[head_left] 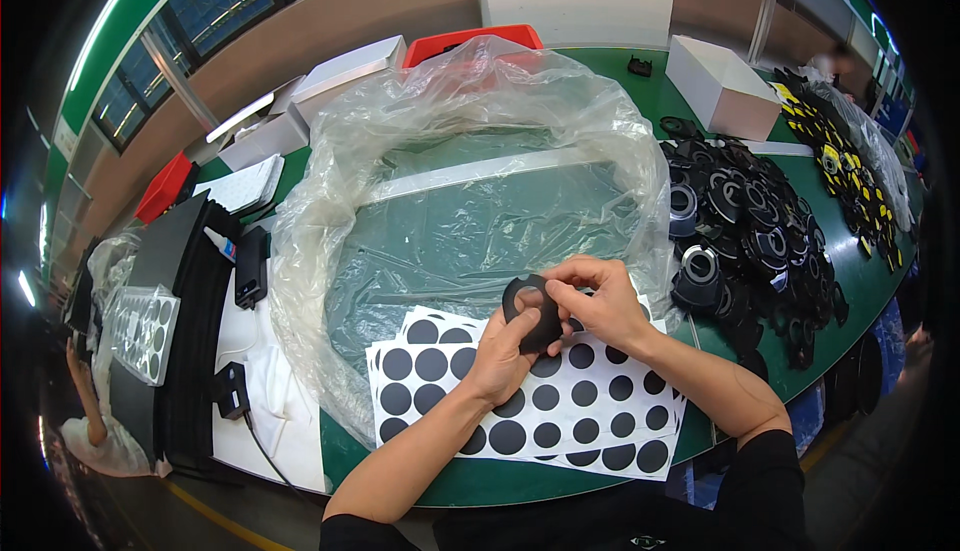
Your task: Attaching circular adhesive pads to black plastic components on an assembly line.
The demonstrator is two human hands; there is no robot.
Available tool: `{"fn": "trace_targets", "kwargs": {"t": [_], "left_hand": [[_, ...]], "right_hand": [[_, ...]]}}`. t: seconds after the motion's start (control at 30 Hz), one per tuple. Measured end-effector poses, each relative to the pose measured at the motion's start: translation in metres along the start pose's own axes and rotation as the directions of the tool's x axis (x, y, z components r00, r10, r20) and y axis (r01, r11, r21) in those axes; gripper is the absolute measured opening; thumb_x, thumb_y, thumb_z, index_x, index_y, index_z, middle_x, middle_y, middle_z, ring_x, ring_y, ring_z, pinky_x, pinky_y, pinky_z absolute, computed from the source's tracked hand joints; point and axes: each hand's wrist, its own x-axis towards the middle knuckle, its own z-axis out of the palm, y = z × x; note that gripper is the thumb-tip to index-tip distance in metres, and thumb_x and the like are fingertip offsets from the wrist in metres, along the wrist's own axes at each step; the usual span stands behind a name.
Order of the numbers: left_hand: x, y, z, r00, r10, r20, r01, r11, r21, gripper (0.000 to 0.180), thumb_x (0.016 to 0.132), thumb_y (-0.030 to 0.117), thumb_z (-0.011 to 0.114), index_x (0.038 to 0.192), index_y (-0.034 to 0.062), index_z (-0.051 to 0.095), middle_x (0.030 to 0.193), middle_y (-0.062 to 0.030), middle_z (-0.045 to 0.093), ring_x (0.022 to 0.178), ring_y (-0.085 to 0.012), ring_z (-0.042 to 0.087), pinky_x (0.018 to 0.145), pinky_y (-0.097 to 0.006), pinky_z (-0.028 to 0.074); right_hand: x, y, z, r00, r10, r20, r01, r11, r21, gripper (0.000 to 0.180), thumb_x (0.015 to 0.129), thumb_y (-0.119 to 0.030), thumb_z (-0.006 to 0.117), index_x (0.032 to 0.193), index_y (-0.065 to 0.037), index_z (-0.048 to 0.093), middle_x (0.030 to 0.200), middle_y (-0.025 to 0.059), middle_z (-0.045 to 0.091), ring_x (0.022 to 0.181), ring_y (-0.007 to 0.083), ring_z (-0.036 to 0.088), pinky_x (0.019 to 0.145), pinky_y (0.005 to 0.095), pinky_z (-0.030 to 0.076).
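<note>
Head view: black part (533,313) upright, ring end up.

The scene is bright and evenly lit from above. Ceiling lamps reflect in the windows (240,1) at eleven o'clock. The clear plastic bag (470,151) shows soft white glare on its folds at twelve o'clock. Shadows under the hands are weak. The fisheye lens bends straight edges near the rim, and the corners are black. The centre is sharp; the far right edge is slightly blurred.

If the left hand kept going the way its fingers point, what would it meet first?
Beyond the black ring-shaped part that the left hand already holds, probably the clear plastic bag ahead, though depth is unclear.
</note>
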Motion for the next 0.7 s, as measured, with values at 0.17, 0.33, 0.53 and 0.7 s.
{"fn": "trace_targets", "kwargs": {"t": [0.17,0.33,0.53,0.7], "left_hand": [[0.001,-0.004,-0.001,0.999,-0.040,0.019,0.038,0.995,0.093,0.021,0.095,0.012,0.045,0.114,0.0068,0.044,0.098,-0.0107,0.055,0.088,-0.0184,0.057,0.068,-0.031,0.045],[0.003,-0.003,0.008,0.995,-0.088,0.037,0.065,0.908,0.414,0.025,0.089,0.010,0.060,0.110,0.0036,0.048,0.089,-0.0023,0.056,0.070,-0.0076,0.051,0.062,-0.021,0.041],[-0.005,0.001,0.010,0.997,-0.039,-0.073,0.066,0.906,0.418,0.037,0.080,0.002,0.068,0.109,0.0033,0.046,0.090,-0.0038,0.058,0.073,-0.0084,0.055,0.061,-0.022,0.044],[-0.001,0.000,0.001,0.993,-0.115,0.013,0.111,0.979,0.172,0.039,0.078,-0.003,0.065,0.110,0.0035,0.045,0.096,-0.0085,0.058,0.081,-0.0150,0.059,0.069,-0.027,0.047]], "right_hand": [[-0.003,-0.015,0.001,0.995,0.069,-0.073,-0.076,0.993,-0.086,0.018,0.079,-0.014,0.067,0.075,0.004,0.064,0.073,0.0077,0.064,0.069,0.0103,0.061,0.060,0.0263,0.049],[-0.001,-0.014,-0.004,0.960,-0.261,-0.099,0.175,0.838,-0.517,0.030,0.071,-0.025,0.074,0.062,-0.002,0.057,0.064,0.0089,0.059,0.060,0.0187,0.057,0.053,0.0331,0.045],[-0.007,-0.033,-0.006,0.955,-0.246,0.166,0.284,0.593,-0.753,0.037,0.069,-0.036,0.074,0.076,-0.003,0.059,0.077,0.0129,0.061,0.079,0.0324,0.059,0.069,0.0399,0.046],[-0.005,-0.043,-0.024,0.954,-0.146,0.263,0.287,0.705,-0.649,0.021,0.080,-0.020,0.067,0.086,-0.001,0.062,0.080,0.0145,0.064,0.080,0.0325,0.062,0.069,0.0388,0.047]]}}
